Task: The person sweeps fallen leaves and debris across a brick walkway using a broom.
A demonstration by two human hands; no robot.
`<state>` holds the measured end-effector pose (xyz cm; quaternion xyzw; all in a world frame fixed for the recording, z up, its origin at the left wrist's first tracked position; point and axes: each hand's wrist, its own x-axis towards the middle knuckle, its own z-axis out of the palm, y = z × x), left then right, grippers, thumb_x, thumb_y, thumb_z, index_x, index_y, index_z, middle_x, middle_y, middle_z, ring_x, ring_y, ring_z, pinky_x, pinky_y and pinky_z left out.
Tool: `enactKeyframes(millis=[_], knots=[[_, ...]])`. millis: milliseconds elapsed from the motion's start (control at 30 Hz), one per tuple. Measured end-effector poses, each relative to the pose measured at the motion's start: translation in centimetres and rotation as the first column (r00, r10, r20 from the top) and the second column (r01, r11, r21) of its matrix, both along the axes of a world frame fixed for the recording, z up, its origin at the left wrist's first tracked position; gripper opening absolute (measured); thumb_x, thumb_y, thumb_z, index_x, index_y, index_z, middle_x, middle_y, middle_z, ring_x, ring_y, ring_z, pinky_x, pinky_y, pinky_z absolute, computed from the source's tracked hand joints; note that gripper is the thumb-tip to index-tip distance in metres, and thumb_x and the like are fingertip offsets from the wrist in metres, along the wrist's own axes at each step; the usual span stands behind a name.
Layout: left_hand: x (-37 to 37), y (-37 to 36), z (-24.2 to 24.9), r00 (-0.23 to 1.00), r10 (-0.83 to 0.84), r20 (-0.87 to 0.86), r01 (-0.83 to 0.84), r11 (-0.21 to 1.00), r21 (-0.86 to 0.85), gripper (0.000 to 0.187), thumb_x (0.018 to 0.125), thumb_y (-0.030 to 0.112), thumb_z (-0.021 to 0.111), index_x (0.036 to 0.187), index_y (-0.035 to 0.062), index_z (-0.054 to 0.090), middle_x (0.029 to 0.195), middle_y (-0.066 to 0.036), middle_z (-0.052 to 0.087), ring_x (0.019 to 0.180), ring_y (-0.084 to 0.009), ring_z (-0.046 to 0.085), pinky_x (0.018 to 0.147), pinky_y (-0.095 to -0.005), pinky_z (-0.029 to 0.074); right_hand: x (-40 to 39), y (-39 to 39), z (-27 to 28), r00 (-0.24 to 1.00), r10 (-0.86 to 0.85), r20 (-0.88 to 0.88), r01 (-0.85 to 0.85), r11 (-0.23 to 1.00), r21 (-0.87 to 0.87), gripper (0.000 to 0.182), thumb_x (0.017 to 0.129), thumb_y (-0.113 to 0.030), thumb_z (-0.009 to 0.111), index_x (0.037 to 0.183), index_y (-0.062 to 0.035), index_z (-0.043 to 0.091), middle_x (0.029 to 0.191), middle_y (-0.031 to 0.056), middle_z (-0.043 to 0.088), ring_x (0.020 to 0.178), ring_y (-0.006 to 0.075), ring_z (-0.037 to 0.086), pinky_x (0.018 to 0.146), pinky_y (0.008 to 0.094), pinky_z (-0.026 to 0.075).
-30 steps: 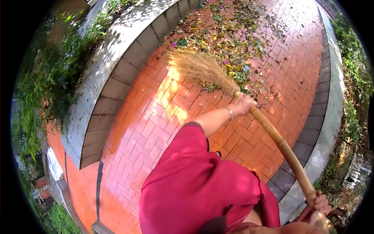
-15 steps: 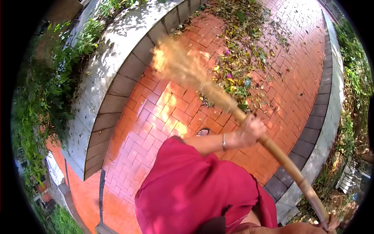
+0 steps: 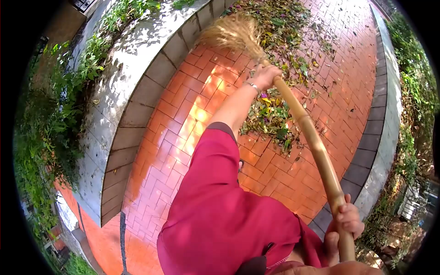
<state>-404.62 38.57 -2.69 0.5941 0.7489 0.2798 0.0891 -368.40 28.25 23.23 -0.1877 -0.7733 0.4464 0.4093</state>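
I hold a broom (image 3: 303,120) with a thick bamboo handle and pale straw bristles, slanting from the lower right up to the top. My left hand (image 3: 267,77) is wrapped round the handle just below the bristles, with a bracelet at its wrist. Lower down, near the handle's end, my right hand (image 3: 349,219) grips the bamboo. The bristles (image 3: 233,33) fan out at the top, between the left kerb and a long heap of dry leaves (image 3: 270,114). Green, yellow and brown leaves, with a few purple bits, lie along the paving under and beside the handle.
Red brick paving (image 3: 183,98) curves away ahead. A raised stone kerb (image 3: 145,91) with plants (image 3: 91,68) borders the left, and a lower grey kerb (image 3: 373,137) runs along the right before more greenery. Part of a foot shows near the red sleeve.
The broom has swung to a steeper angle, its bristles moving up and right towards the leaves. My left hand has moved up and left in view; my right hand has come up and left.
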Motion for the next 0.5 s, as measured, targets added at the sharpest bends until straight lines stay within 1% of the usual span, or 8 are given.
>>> enactKeyframes(millis=[33, 67, 167, 233, 367, 433, 467, 500], knots=[[0.5, 0.9, 1.6, 1.000, 0.001, -0.030, 0.003, 0.992, 0.126, 0.013, 0.065, 0.014, 0.060, 0.076, 0.0212, 0.056, 0.079, 0.004, 0.056, 0.085, -0.0144, 0.052, 0.075, -0.0358, 0.032, 1.1, 0.3, 0.0, 1.000, 0.031, -0.004, -0.031, 0.996, 0.086, 0.035, 0.067, -0.031, 0.066, 0.082, -0.0134, 0.039, 0.072, 0.0004, 0.046, 0.079, 0.0173, 0.047, 0.089, 0.0423, 0.034], [2.1, 1.8, 2.7, 0.999, 0.002, -0.046, 0.009, 0.970, 0.242, 0.012, 0.066, 0.014, 0.060, 0.076, 0.0206, 0.056, 0.079, 0.004, 0.056, 0.085, -0.0142, 0.053, 0.075, -0.0356, 0.031, 4.6, 1.0, 0.8, 0.997, -0.052, -0.053, 0.057, 0.994, 0.093, 0.033, 0.068, -0.030, 0.064, 0.080, -0.0134, 0.038, 0.070, -0.0001, 0.043, 0.076, 0.0163, 0.045, 0.088, 0.0410, 0.033], [9.5, 0.6, 7.2, 0.996, -0.042, -0.080, 0.071, 0.916, 0.396, 0.009, 0.063, 0.014, 0.060, 0.069, 0.0160, 0.053, 0.068, 0.001, 0.053, 0.073, -0.0161, 0.052, 0.075, -0.0358, 0.029, 20.9, 5.0, 5.5, 0.882, -0.388, -0.268, 0.427, 0.898, 0.107, 0.029, 0.071, -0.027, 0.059, 0.075, -0.0134, 0.035, 0.063, -0.0017, 0.033, 0.068, 0.0131, 0.039, 0.082, 0.0371, 0.031], [15.0, -1.8, 8.8, 0.991, -0.110, -0.075, 0.133, 0.829, 0.543, 0.007, 0.060, 0.013, 0.059, 0.063, 0.0149, 0.053, 0.059, -0.001, 0.052, 0.065, -0.0173, 0.052, 0.073, -0.0368, 0.030, 23.3, 3.1, 9.1, 0.876, -0.359, -0.322, 0.383, 0.924, 0.012, 0.026, 0.071, -0.027, 0.057, 0.071, -0.0131, 0.034, 0.062, -0.0012, 0.032, 0.065, 0.0134, 0.038, 0.077, 0.0352, 0.031], [25.1, -9.5, 7.5, 0.897, -0.441, -0.005, 0.408, 0.825, 0.392, 0.011, 0.055, 0.011, 0.056, 0.063, 0.0144, 0.049, 0.056, 0.001, 0.046, 0.061, -0.0164, 0.050, 0.065, -0.0360, 0.031, 29.1, 1.4, 13.6, 0.800, -0.208, -0.562, 0.047, 0.957, -0.286, 0.025, 0.075, -0.026, 0.049, 0.059, -0.0126, 0.034, 0.055, 0.0002, 0.033, 0.056, 0.0144, 0.034, 0.060, 0.0298, 0.030], [27.4, -12.1, 6.9, 0.828, -0.556, 0.072, 0.520, 0.810, 0.272, 0.012, 0.054, 0.012, 0.057, 0.064, 0.0143, 0.049, 0.059, 0.002, 0.048, 0.063, -0.0152, 0.050, 0.066, -0.0355, 0.032, 25.6, 0.7, 13.3, 0.852, -0.287, -0.438, 0.162, 0.940, -0.301, 0.025, 0.075, -0.026, 0.049, 0.060, -0.0117, 0.035, 0.056, 0.0002, 0.034, 0.055, 0.0142, 0.035, 0.058, 0.0303, 0.031], [27.8, -12.2, 5.9, 0.802, -0.595, 0.048, 0.585, 0.800, 0.135, 0.015, 0.053, 0.013, 0.058, 0.066, 0.0149, 0.050, 0.063, 0.002, 0.050, 0.067, -0.0146, 0.051, 0.067, -0.0351, 0.032, 26.2, 0.2, 12.6, 0.818, -0.373, -0.438, 0.247, 0.915, -0.318, 0.024, 0.076, -0.026, 0.050, 0.063, -0.0091, 0.040, 0.057, 0.0008, 0.036, 0.054, 0.0144, 0.035, 0.056, 0.0309, 0.031], [27.5, -11.3, 4.6, 0.773, -0.625, 0.114, 0.625, 0.780, 0.036, 0.017, 0.053, 0.013, 0.059, 0.067, 0.0166, 0.050, 0.067, 0.003, 0.051, 0.070, -0.0145, 0.051, 0.066, -0.0350, 0.032, 27.0, -0.8, 12.9, 0.891, -0.374, -0.258, 0.173, 0.805, -0.568, 0.033, 0.066, -0.027, 0.064, 0.075, -0.0140, 0.035, 0.064, -0.0021, 0.033, 0.065, 0.0123, 0.037, 0.079, 0.0354, 0.031]])
